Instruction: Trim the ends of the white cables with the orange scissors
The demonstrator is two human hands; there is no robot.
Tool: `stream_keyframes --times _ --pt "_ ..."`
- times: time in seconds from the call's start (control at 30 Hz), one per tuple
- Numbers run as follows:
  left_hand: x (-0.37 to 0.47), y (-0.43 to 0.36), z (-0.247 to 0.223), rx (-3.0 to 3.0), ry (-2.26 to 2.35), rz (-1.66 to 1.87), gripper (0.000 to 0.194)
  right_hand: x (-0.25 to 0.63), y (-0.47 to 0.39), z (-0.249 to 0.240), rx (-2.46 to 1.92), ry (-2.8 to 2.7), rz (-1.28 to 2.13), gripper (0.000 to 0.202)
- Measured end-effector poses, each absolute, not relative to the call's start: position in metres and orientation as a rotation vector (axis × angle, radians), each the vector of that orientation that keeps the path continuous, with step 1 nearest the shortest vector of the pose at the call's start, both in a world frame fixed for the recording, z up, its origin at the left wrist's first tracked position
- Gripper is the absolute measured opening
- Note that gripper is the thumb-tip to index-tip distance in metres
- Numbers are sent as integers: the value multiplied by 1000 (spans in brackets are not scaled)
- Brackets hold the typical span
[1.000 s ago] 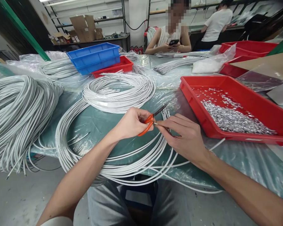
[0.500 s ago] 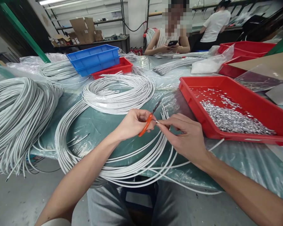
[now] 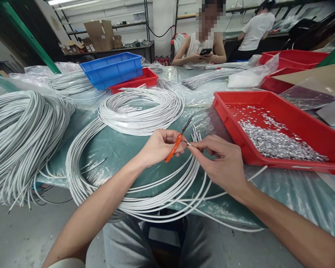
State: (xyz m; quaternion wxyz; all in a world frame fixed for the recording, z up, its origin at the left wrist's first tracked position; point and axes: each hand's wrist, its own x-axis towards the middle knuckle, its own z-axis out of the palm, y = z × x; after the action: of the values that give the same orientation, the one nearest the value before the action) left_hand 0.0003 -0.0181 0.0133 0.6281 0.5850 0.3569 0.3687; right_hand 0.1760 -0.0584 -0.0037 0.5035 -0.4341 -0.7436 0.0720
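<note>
Fingers of my left hand (image 3: pixel 160 147) are wrapped round orange-handled scissors (image 3: pixel 173 149), whose dark blades point up and away. My right hand (image 3: pixel 220 158) pinches the end of a white cable (image 3: pixel 189 144) between thumb and fingertips, close to my left fingertips. The cable's tip looks dark; its finer detail is too small to tell. Under both hands a large loose coil of white cable (image 3: pixel 162 197) lies on the green table covering (image 3: pixel 100 149), with several cable ends bunched just behind my right fingertips.
A red tray (image 3: pixel 226 121) of small silvery pieces stands at the right. A round coil (image 3: pixel 142 119) lies ahead, a thick cable bundle (image 3: pixel 25 137) at the left. Blue bins (image 3: pixel 111 70) sit farther back. Across the table a person (image 3: pixel 198 48) holds a phone; another stands behind.
The view has shifted slightly. Both hands keep nearly the same pose, and a little more of the dark cable tip shows between them.
</note>
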Motion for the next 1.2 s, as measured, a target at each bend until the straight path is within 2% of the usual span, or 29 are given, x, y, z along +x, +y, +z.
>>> stream_keyframes --times 0.2,0.53,0.97,1.2 --pt "3 -18 13 1298 815 853 18 176 -60 -2 -1007 -1858 -24 11" --pt "3 -19 14 1313 810 850 12 176 -59 -3 -981 -1892 -158 10" --pt "1 -19 14 1287 836 826 14 175 -59 -3 -977 -1871 -89 9" --pt "1 -19 12 1285 815 836 14 177 -60 -3 -957 -1902 -211 9"
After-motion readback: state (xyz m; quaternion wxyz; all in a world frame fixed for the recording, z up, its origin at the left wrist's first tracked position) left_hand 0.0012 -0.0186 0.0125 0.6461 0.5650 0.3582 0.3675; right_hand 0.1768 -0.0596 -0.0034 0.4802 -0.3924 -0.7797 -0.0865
